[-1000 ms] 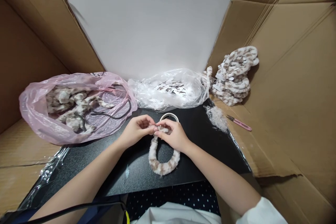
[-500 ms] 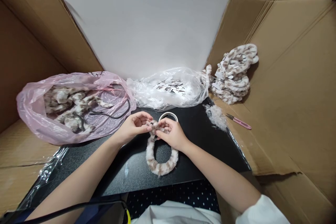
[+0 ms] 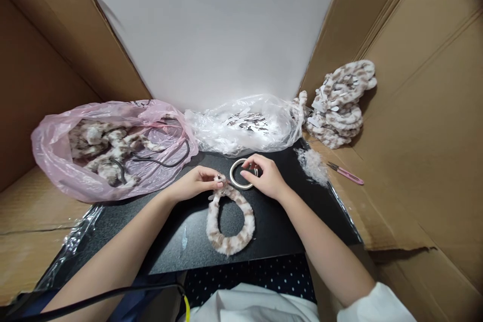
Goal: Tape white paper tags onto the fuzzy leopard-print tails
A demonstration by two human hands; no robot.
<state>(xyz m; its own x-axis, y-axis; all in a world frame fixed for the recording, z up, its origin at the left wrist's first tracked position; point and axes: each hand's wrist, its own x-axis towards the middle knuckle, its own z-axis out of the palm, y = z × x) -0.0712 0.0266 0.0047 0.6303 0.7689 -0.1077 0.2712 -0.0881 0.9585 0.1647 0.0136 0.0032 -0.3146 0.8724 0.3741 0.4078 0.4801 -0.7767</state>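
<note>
A furry white-and-brown loop (image 3: 247, 221), shaped like a headband, lies on the black tabletop. My left hand (image 3: 198, 182) is closed at its upper end, pinching the joined ends between thumb and fingers. A small dark tip pokes up from the fur there, and a pale tab sticks out below my fingers. Just beyond the loop is a narrow roll of white tape (image 3: 234, 181). My right hand (image 3: 266, 176) is curled over the roll's right side, thumb and fingertips closed on its rim; part of the rim is hidden behind them.
A pink plastic bag (image 3: 49, 156) at left holds furry pieces and dark cords. Behind the tape, a clear bag (image 3: 211, 136) contains pale cut pieces. Stacked furry loops (image 3: 341, 105), white fluff (image 3: 313, 166) and pink-handled thread snips (image 3: 347, 173) are at right. Cardboard walls (image 3: 415, 110) flank the table.
My right hand has let go of the furry loop and moved right onto the tape roll. My left hand still pinches the loop's ends, with the loop turned slightly.
</note>
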